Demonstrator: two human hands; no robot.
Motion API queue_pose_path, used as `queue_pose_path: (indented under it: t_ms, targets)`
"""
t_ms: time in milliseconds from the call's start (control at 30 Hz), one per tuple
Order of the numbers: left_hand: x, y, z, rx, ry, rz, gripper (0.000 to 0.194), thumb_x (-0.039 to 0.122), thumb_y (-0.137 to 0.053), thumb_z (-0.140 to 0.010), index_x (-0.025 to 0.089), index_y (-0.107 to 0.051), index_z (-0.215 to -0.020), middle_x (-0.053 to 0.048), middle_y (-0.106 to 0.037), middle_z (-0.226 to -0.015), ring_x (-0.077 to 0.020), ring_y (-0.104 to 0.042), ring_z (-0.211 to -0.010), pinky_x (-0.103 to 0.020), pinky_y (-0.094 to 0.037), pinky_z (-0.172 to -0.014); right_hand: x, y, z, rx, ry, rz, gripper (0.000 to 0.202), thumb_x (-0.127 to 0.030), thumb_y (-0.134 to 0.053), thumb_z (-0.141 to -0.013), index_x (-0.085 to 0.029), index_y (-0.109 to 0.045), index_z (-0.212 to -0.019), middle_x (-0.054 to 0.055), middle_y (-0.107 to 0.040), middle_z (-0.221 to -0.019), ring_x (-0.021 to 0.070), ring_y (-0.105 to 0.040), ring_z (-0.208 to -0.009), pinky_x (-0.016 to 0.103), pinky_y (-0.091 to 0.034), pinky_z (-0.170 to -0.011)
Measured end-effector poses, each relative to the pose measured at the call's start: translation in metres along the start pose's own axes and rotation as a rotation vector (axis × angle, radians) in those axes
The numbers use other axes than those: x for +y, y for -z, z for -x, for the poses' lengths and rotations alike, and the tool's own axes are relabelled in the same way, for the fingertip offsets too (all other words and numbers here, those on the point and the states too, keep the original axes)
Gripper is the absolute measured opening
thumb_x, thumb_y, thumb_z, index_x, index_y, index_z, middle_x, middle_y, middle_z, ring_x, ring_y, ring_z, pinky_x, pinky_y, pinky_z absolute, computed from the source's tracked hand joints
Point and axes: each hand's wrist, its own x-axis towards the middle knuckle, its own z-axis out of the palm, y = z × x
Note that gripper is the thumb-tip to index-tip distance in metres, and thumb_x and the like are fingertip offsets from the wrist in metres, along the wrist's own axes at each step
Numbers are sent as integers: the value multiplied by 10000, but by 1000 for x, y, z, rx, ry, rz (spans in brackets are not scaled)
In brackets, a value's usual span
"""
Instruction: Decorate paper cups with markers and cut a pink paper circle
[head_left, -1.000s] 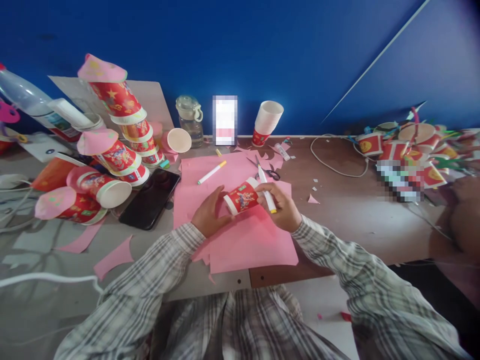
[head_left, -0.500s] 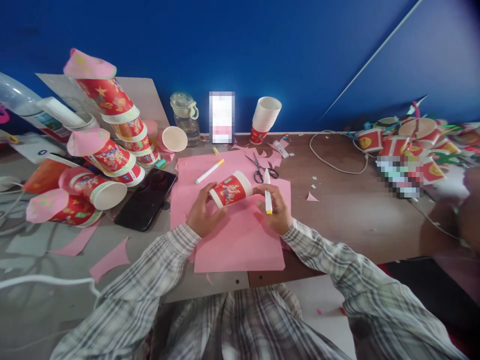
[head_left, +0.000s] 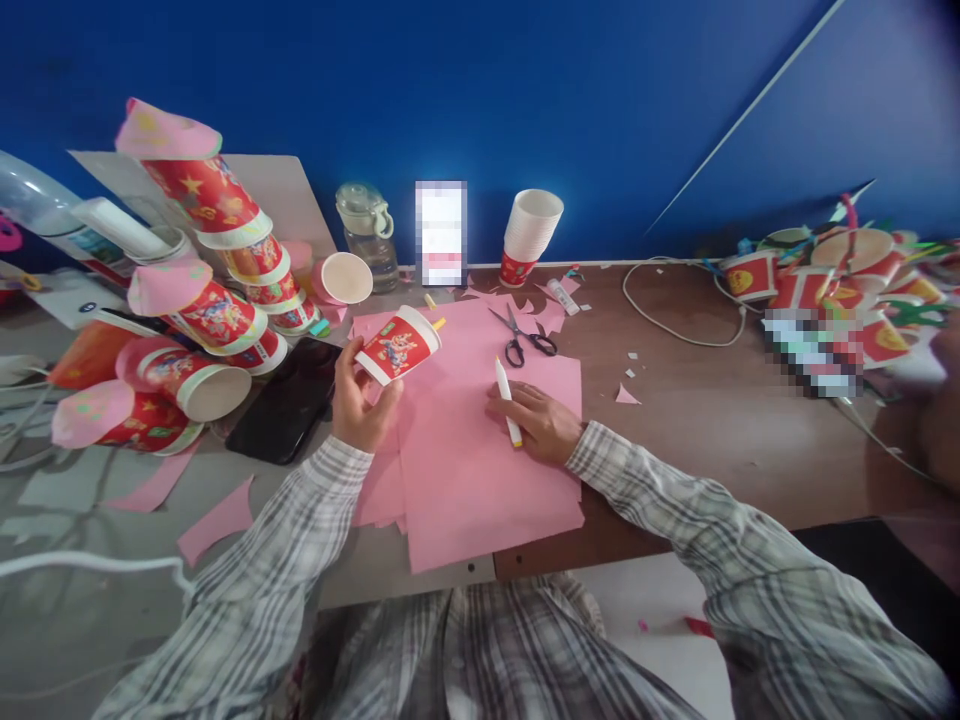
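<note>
My left hand grips a red-and-white paper cup, tilted on its side above the left part of the pink paper. Behind the cup, the yellow tip of another marker pokes out; the rest of it is hidden. My right hand rests on the right side of the paper, fingers closed around a white marker with a yellow end. The marker's nib points up and away from me. Just beyond that hand lie black-handled scissors on the paper.
Decorated cups with pink paper tops crowd the left, beside a black phone. A stack of cups, a glass jug and a lit screen stand by the blue wall. More red cups are piled at right.
My left hand has carried the cup left, away from my right hand. My right hand, still holding the marker, has come down onto the paper, and the top sheet has shifted toward me.
</note>
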Motion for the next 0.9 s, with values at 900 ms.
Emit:
queue_pose_path:
  t_ms: [900]
  targets:
    - [25,46,-37,81,-179,-697,832,241,-772,-836,131,-540,-1628,-265,-600,-1613,-445,-571,-1522,-706,-484,-1322,-25,-41,-31,49,30,-186,404,-322,-666,-1073,-189,-685,-1454,280,-819,-1442,419,-788,-1384,679,-688,-1124]
